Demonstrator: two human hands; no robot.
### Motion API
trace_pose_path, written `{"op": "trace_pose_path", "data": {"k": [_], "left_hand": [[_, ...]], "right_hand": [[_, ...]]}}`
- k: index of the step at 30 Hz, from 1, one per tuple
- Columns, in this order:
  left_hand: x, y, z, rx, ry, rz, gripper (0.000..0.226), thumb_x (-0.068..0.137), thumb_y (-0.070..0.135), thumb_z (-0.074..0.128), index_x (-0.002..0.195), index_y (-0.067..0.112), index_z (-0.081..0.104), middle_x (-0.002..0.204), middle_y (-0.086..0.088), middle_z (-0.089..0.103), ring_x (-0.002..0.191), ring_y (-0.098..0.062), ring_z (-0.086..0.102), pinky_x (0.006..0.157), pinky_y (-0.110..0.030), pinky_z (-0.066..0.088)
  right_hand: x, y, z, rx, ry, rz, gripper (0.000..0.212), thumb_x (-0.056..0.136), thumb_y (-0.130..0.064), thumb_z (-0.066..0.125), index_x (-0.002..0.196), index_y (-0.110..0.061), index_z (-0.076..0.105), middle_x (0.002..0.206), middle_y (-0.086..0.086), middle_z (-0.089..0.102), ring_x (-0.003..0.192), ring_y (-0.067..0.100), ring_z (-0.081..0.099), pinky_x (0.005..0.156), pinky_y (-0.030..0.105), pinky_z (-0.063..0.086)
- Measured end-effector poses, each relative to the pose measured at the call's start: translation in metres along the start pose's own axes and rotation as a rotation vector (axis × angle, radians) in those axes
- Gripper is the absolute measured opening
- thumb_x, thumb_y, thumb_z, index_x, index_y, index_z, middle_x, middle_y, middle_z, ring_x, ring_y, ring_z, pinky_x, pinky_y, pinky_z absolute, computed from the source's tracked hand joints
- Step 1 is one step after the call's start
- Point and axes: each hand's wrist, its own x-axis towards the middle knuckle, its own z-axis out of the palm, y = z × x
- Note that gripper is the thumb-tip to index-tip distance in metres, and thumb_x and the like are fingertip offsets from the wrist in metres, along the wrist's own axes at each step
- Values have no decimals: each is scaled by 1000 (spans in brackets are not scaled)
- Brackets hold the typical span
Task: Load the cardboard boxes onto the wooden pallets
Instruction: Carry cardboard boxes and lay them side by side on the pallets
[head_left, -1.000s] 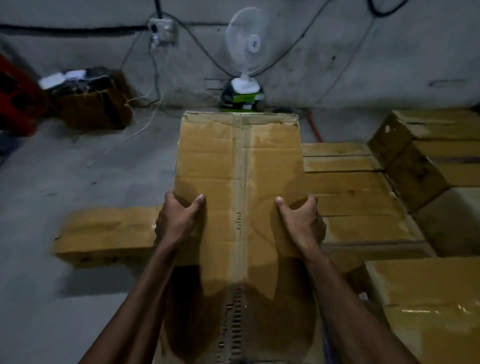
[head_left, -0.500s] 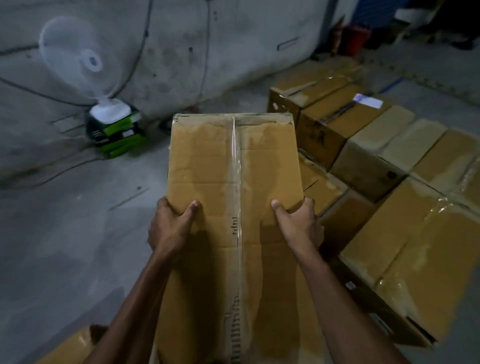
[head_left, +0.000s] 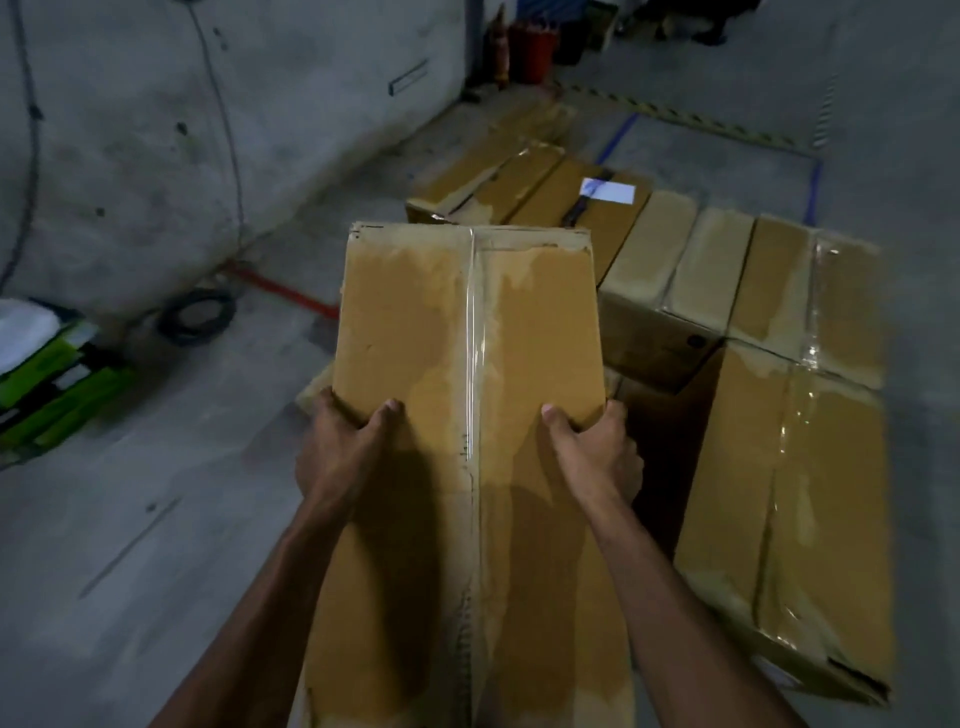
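I carry a long taped cardboard box in front of me, raised off the floor. My left hand grips its left edge with the thumb on top. My right hand grips its right edge the same way. Beyond and to the right, several more cardboard boxes lie side by side in a low stack, one with a white label. A large box lies at the near right. No pallet wood shows beneath them.
A concrete wall runs along the left, with cables and a coiled black cable at its foot. A green and white object sits at far left. Red containers stand in the far corner. Bare grey floor lies to my left.
My view has swung right with the carried box: the fan and its green base slid off to the left, and the stack of boxes at the right came into fuller view. Both hands kept their grip.
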Motion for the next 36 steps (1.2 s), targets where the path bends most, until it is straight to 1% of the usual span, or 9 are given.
{"op": "trace_pose_path", "data": {"k": [5,8,12,15,18,20,26,31,36], "left_hand": [[70,11,33,-116,-209,74,68,72,72,65,118,25,45,109,1,59,99,-25,59,86,-50,54],[108,20,49,-139,-344,113,59,79,59,69,116,20,45,110,-4,59,101,-27,59,86,-52,54],[140,35,65,-121,-468,178,61,85,52,67,128,18,42,118,-4,58,104,-23,57,85,-44,53],[151,43,73,-95,-545,288,63,88,47,65,137,18,36,123,-3,56,110,-25,56,87,-44,52],[155,51,83,-40,-596,392,84,88,55,59,152,30,10,144,-9,46,126,-35,50,99,-58,46],[159,56,95,23,-617,436,90,87,61,54,153,37,-3,153,-10,36,132,-36,44,101,-56,43],[166,61,143,163,-622,484,85,92,59,49,155,38,-3,151,-16,36,123,-37,51,79,-34,40],[167,76,197,205,-645,407,89,83,70,47,151,47,-7,153,-15,32,125,-41,50,93,-57,49],[164,90,260,285,-666,329,88,81,74,45,148,52,-8,149,-16,39,125,-44,49,97,-61,45]], "right_hand": [[27,-5,17,13,116,110,65,86,-60,65,131,-16,47,117,8,65,103,32,63,75,33,43],[33,-13,27,15,198,195,68,86,-60,65,133,-15,46,119,10,65,106,35,62,78,35,45],[36,-23,37,-2,299,316,68,87,-59,65,132,-13,46,120,14,64,109,36,61,77,34,39],[35,-21,42,-6,343,364,74,87,-60,63,139,-15,39,126,15,62,115,38,58,89,42,45],[38,-15,41,3,351,371,86,89,-61,60,156,-26,17,143,15,51,129,39,49,104,47,38],[43,-11,39,5,343,358,90,90,-60,58,158,-33,6,151,14,44,135,39,43,109,48,33],[78,21,39,-33,293,331,88,93,-61,54,158,-38,-1,146,15,49,133,38,47,107,49,36],[131,59,36,-42,221,363,87,94,-62,51,157,-39,-3,145,14,50,134,37,46,108,50,35],[185,103,27,-54,174,381,89,93,-62,51,158,-36,-3,142,16,53,131,38,48,106,49,38]]}}
